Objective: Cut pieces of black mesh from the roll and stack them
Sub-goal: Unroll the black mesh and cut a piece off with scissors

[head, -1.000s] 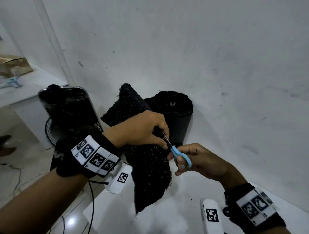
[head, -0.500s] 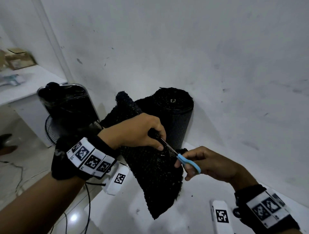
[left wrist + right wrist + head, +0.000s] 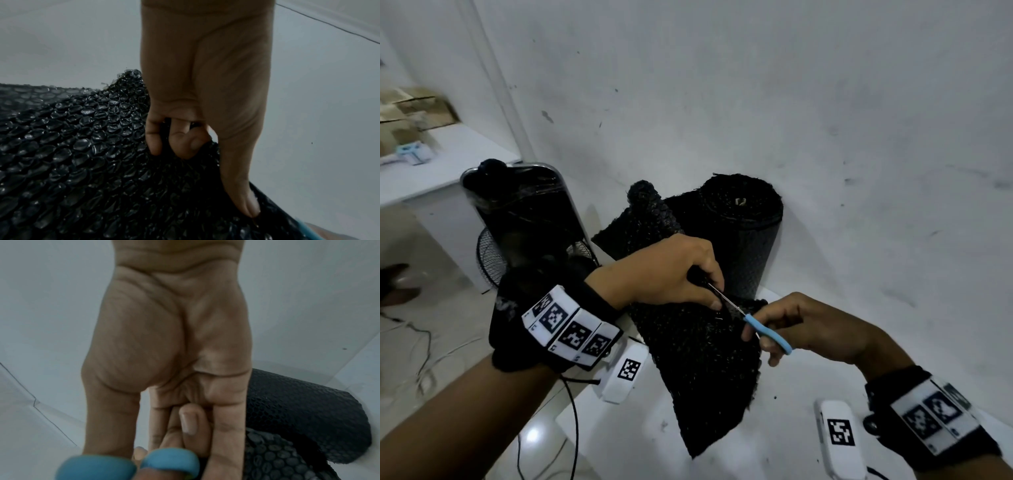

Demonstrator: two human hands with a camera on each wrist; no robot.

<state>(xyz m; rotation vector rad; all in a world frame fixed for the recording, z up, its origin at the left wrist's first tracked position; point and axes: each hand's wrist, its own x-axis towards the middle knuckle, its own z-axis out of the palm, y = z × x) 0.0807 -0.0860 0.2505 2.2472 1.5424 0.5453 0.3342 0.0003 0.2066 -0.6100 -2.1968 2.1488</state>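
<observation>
Clearly the left hand [image 3: 667, 274] grips the mesh [image 3: 702, 370] taut, off the worktop [image 3: 774, 445], so it won't sag under the blades. Right hand [image 3: 808, 329], fingers curled through the scissors [image 3: 767, 330], cuts near the upright roll [image 3: 743, 233].

Black mesh roll [image 3: 743, 233], bubbly-textured, standing upright against the white wall; its loose sheet [image 3: 698, 363] drawn out forward, hanging to a point above the white surface; blue-handled scissors [image 3: 763, 329] at its upper right edge.
</observation>
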